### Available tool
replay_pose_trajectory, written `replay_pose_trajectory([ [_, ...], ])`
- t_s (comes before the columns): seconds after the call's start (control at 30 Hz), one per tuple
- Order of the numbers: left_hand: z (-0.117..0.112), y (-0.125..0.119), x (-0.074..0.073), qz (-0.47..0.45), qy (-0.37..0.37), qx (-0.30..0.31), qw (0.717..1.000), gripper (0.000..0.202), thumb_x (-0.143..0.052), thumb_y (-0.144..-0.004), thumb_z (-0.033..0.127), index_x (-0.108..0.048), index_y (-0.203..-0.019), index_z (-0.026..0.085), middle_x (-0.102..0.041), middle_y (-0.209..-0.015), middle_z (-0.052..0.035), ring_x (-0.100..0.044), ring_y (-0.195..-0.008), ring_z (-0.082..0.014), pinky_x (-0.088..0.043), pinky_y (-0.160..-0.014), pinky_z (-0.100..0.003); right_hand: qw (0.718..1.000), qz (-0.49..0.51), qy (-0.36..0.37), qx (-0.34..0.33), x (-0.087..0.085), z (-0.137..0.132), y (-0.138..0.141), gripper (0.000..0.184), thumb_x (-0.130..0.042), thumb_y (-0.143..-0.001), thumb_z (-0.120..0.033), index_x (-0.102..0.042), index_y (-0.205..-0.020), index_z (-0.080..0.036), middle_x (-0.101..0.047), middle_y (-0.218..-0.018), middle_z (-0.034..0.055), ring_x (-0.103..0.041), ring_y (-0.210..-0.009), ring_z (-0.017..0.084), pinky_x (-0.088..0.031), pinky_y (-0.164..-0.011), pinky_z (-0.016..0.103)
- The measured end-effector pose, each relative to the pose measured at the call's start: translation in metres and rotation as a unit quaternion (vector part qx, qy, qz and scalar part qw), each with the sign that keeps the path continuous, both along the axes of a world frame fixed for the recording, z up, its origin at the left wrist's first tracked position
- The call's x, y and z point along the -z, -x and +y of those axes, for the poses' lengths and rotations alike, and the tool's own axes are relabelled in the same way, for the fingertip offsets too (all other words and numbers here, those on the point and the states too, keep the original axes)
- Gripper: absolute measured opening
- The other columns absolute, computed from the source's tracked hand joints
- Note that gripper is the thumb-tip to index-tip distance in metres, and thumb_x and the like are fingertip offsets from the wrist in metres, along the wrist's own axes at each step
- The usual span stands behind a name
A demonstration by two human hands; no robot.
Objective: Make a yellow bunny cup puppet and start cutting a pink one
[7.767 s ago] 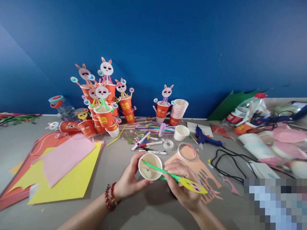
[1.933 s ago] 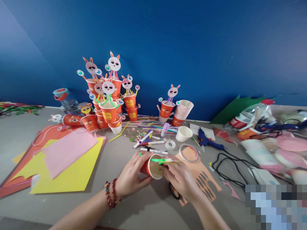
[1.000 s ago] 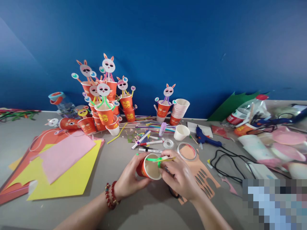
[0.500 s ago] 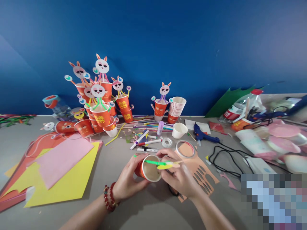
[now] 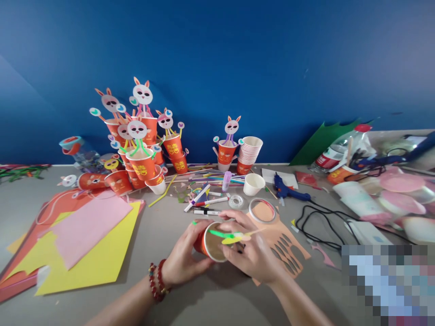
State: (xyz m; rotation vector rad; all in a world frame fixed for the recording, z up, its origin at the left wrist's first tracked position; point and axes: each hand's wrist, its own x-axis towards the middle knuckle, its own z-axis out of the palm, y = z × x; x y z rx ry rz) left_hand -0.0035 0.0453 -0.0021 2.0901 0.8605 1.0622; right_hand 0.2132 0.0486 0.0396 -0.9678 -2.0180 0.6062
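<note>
The left hand (image 5: 183,254) curls round the cup (image 5: 212,249). At the cup's mouth, the right hand (image 5: 254,253), fingers bent, pinches the green straw (image 5: 219,234) and yellow face (image 5: 231,240).

Obstacles beyond the cup (image 5: 211,249): markers (image 5: 206,212)

Your orange paper cup (image 5: 211,249): held tilted, open mouth partly facing you. Your green stem (image 5: 219,234), yellow paper cutout (image 5: 231,240) alongside, overlies the opening.
</note>
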Motion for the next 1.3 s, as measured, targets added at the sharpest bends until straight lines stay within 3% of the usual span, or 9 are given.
replay_pose_trajectory([
  [0.1,0.000,-0.002,-0.004,-0.006,0.006,0.025,1.000,0.067,-0.071,-0.083,0.025,-0.038,-0.142,0.029,-0.056,-0.135,-0.0117,-0.058,-0.119,-0.0275,-0.050,-0.100,-0.042,1.000,0.007,0.001,0.017,0.002,-0.003,0.004,0.013,-0.060,-0.083,-0.014,-0.066,-0.092,-0.021,-0.059,-0.121,0.0116,-0.061,-0.108,0.028,-0.052,-0.090,0.042],
  [0.23,0.000,-0.002,-0.001,-0.033,0.025,0.040,0.998,0.069,-0.072,-0.083,0.025,-0.037,-0.142,0.030,-0.053,-0.136,-0.0119,-0.055,-0.123,-0.0282,-0.047,-0.104,-0.043,1.000,0.027,-0.008,0.012,0.004,-0.004,0.010,0.012,-0.059,-0.088,-0.014,-0.067,-0.090,-0.022,-0.060,-0.110,0.0098,-0.061,-0.102,0.026,-0.051,-0.088,0.041],
  [0.53,-0.001,-0.005,0.011,-0.104,0.052,0.059,0.991,0.070,-0.074,-0.080,0.024,-0.038,-0.140,0.027,-0.050,-0.137,-0.0136,-0.049,-0.130,-0.0309,-0.046,-0.105,-0.045,0.996,0.082,0.021,0.018,0.010,-0.011,0.014,0.012,-0.063,-0.092,-0.016,-0.070,-0.086,-0.024,-0.064,-0.111,0.0075,-0.059,-0.109,0.027,-0.048,-0.092,0.039],
  [0.9,0.000,-0.008,0.004,-0.066,0.043,0.065,0.995,0.070,-0.072,-0.080,0.016,-0.038,-0.140,0.028,-0.051,-0.135,-0.0124,-0.051,-0.127,-0.0296,-0.043,-0.107,-0.047,0.996,0.061,0.045,0.035,0.010,-0.005,0.013,0.015,-0.064,-0.084,-0.008,-0.070,-0.085,-0.022,-0.065,-0.117,0.0092,-0.061,-0.111,0.029,-0.049,-0.096,0.044],
  [1.07,-0.001,-0.011,0.000,-0.078,0.044,0.074,0.993,0.068,-0.072,-0.080,0.016,-0.039,-0.139,0.027,-0.053,-0.133,-0.0125,-0.052,-0.126,-0.0301,-0.044,-0.106,-0.048,0.997,0.054,0.028,0.041,0.011,-0.006,0.014,0.014,-0.063,-0.086,-0.010,-0.069,-0.087,-0.023,-0.065,-0.113,0.0086,-0.061,-0.108,0.028,-0.050,-0.092,0.042],
  [1.3,-0.001,-0.012,0.001,-0.063,0.044,0.073,0.994,0.070,-0.072,-0.080,0.016,-0.038,-0.140,0.027,-0.052,-0.135,-0.0128,-0.051,-0.127,-0.0296,-0.043,-0.107,-0.047,0.995,0.064,0.066,0.036,0.014,-0.008,0.015,0.015,-0.062,-0.086,-0.008,-0.066,-0.085,-0.023,-0.065,-0.115,0.0078,-0.060,-0.110,0.026,-0.050,-0.094,0.039],
])
